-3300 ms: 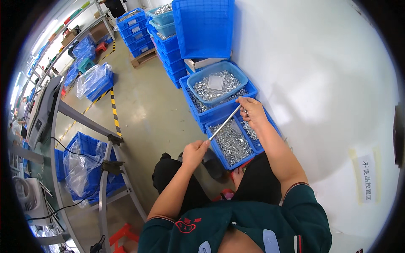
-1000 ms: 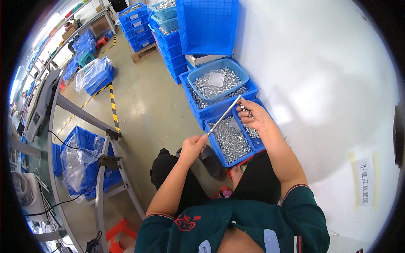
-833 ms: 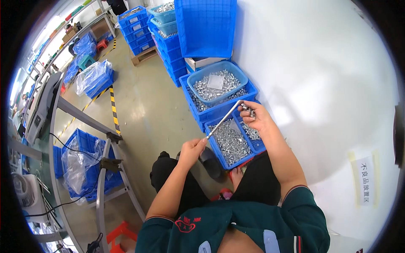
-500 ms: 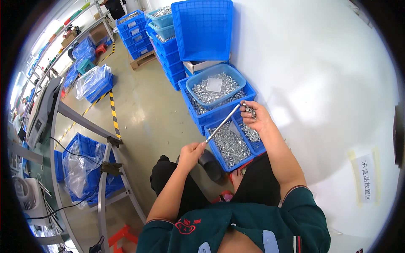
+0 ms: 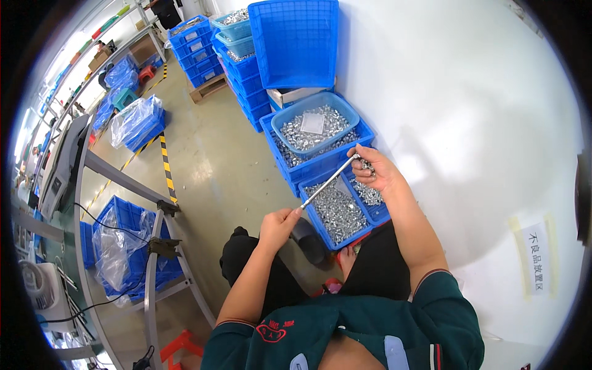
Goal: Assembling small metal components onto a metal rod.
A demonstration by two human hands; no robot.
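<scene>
Your left hand (image 5: 279,223) pinches the near end of a thin metal rod (image 5: 328,181). The rod runs up and away to your right hand (image 5: 374,171), whose fingers close on its far end and some small metal parts, above the blue bin (image 5: 320,227).

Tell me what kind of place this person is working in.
Probably a factory or assembly workshop: stacked blue crates of small metal parts, yellow-black floor tape, and a metal-framed workbench. The hands hold a thin metal rod.
</scene>
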